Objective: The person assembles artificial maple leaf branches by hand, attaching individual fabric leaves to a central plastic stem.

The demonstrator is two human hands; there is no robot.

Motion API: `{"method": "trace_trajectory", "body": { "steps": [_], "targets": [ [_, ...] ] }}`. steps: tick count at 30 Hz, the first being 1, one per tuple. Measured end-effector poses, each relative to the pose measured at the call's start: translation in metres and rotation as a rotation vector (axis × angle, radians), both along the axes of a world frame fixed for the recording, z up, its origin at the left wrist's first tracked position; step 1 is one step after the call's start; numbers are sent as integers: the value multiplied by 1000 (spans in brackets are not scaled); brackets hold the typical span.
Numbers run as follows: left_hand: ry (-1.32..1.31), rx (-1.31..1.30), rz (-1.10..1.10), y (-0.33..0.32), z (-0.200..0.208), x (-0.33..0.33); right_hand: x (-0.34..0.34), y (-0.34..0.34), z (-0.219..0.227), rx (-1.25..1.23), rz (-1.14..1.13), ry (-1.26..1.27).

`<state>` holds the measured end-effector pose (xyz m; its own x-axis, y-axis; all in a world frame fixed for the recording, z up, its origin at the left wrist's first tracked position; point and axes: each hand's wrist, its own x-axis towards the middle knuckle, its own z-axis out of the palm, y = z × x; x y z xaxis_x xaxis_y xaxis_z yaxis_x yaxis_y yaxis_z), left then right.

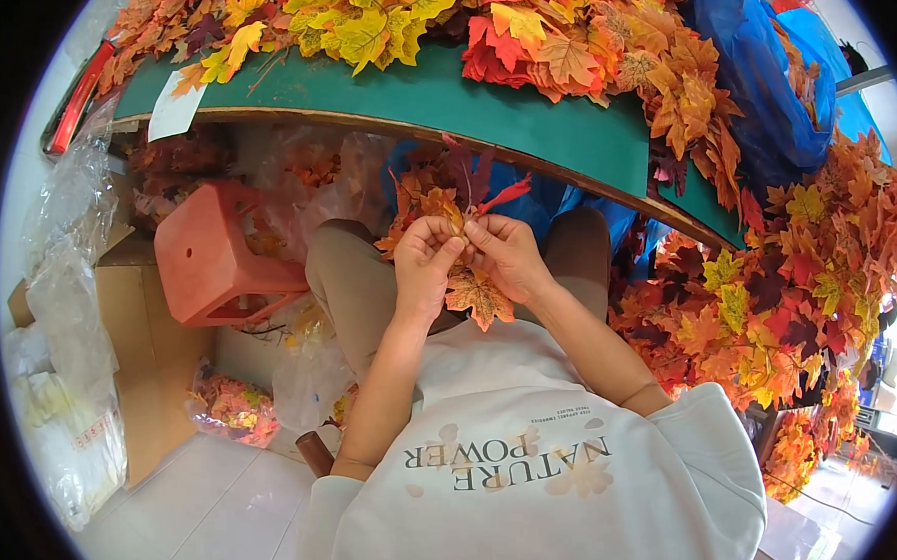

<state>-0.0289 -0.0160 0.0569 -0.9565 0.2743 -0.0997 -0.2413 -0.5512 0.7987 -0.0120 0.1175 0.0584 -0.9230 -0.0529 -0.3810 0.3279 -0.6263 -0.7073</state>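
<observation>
Both hands meet over my lap, fingers pinched together around artificial maple leaves. My left hand (426,266) is closed, with thumb and fingertips on the leaves' stem ends. Against it, my right hand (511,255) is also closed on the same bunch. An orange-brown speckled leaf (479,297) hangs below the fingers toward my shirt. Above the fingertips stick out a dark purple leaf (470,175) and a narrow red leaf (506,194). More orange leaves (405,207) show just beyond the left hand. The exact point of the pinch is hidden by the fingers.
A green-topped table (563,140) curves ahead, heaped with yellow and red leaves (387,22). Piled leaf garlands (770,296) and a blue plastic bag (765,86) are at right. A pink stool (207,255), a cardboard box (151,353) and clear plastic bags (69,297) stand at left.
</observation>
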Motion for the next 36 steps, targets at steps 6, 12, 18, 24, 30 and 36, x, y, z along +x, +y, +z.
{"method": "trace_trajectory", "body": {
  "steps": [6,12,18,24,30,36],
  "targets": [
    [1,-51,29,-1,-4,-1,12,-4,-9,106,-48,63],
    [21,-124,12,-3,-3,-3,13,-10,-7,32,-138,92],
    [50,-137,-57,-3,-1,-3,14,-2,-4,105,-88,106],
    [26,-154,-158,-3,4,-2,17,8,-8,104,-14,147],
    [288,-500,-105,4,2,2,18,29,0,347,160,142],
    [839,-875,248,12,-6,11,32,33,49,748,260,96]
  ]
}}
